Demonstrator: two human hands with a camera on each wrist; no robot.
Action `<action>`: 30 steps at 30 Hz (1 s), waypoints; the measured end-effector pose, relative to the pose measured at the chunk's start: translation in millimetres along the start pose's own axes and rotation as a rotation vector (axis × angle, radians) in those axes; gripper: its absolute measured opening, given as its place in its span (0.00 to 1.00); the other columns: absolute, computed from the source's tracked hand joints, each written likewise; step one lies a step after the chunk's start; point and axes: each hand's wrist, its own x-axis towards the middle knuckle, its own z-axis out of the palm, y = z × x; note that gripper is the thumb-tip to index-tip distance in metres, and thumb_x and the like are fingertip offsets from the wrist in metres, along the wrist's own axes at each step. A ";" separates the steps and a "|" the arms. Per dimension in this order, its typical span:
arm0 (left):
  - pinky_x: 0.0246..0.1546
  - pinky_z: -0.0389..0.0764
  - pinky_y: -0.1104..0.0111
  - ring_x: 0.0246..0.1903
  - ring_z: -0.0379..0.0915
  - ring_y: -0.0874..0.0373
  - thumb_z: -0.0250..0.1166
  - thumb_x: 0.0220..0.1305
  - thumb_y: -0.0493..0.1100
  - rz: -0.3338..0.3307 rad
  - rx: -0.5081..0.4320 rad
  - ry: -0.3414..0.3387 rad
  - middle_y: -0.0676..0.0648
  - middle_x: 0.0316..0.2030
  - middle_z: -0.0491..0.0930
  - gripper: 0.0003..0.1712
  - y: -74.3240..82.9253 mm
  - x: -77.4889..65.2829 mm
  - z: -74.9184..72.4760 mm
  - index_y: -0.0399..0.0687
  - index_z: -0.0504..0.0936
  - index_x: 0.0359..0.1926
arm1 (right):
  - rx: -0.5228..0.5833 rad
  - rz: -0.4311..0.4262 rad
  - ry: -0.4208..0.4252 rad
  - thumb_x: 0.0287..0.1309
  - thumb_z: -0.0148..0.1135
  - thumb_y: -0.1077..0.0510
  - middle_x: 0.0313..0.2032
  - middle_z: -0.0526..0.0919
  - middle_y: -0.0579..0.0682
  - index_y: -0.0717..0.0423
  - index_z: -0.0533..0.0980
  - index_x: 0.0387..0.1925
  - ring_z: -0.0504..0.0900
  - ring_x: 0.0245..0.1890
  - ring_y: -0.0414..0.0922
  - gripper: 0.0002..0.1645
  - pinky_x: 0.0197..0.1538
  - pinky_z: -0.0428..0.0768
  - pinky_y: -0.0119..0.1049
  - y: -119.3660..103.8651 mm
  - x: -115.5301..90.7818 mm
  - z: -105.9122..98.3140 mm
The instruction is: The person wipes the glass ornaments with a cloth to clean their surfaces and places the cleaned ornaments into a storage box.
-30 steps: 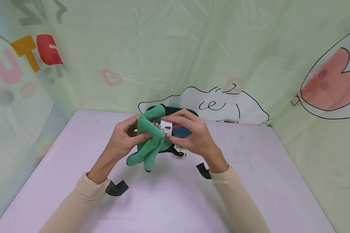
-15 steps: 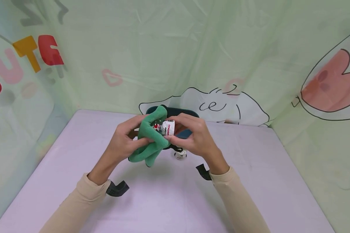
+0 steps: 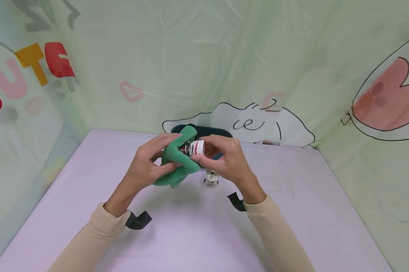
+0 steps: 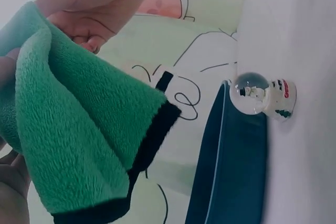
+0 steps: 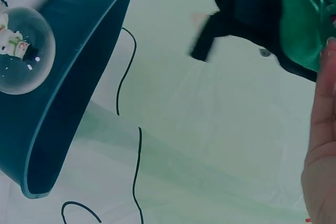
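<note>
Above the middle of the lilac-covered table [image 3: 190,230], a person's two hands are working close together around one snow globe [image 3: 198,148]. The left hand [image 3: 146,162] is gripping a plush green cloth [image 3: 173,153], its thumb pressing the near face and its other fingers wrapping behind. The cloth is folding around the globe's clear ball, of which a small part with red and white figures is showing between the folds. The right hand [image 3: 223,155] is pinching the white base between thumb and fingers, the gap between them narrow, no wider than the base itself. The globe is lying on its side in the air, its base pointing to the right and showing red "Christmas" lettering. In the left wrist view, black edging and a short black tab are hanging from the cloth.

Below the hands, a second snow globe [image 4: 262,95] is standing upright on the table, a snowman in a dark hat inside its ball. Just behind it, a dark teal basin [image 4: 236,153] is standing with its mouth upward, near the pale green curtain [image 3: 197,68] printed with line drawings. Beige sleeves [image 3: 100,226] are covering both forearms, and a black curved piece [image 3: 138,220] is jutting from each wrist.
</note>
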 end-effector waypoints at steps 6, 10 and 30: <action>0.45 0.87 0.63 0.54 0.78 0.55 0.74 0.52 0.23 -0.048 -0.064 0.015 0.39 0.56 0.80 0.34 0.6 0.0 1.0 0.35 0.78 0.62 | -0.005 -0.070 0.002 0.62 0.69 0.40 0.30 0.83 0.50 0.64 0.83 0.45 0.83 0.29 0.41 0.29 0.33 0.86 0.32 2.3 -1.0 0.8; 0.43 0.88 0.63 0.49 0.79 0.55 0.73 0.54 0.24 -0.072 -0.103 0.016 0.40 0.53 0.82 0.32 1.8 -0.4 0.1 0.35 0.78 0.62 | -0.004 -0.098 -0.024 0.62 0.68 0.39 0.32 0.81 0.50 0.65 0.82 0.48 0.83 0.31 0.41 0.32 0.36 0.86 0.31 1.8 -1.1 0.4; 0.40 0.88 0.66 0.44 0.83 0.57 0.69 0.59 0.25 -0.203 -0.136 0.067 0.40 0.49 0.84 0.30 0.5 -3.2 -1.4 0.38 0.78 0.64 | -0.114 -0.266 -0.021 0.64 0.68 0.45 0.41 0.78 0.54 0.61 0.82 0.53 0.78 0.40 0.46 0.27 0.41 0.79 0.35 2.3 3.5 1.4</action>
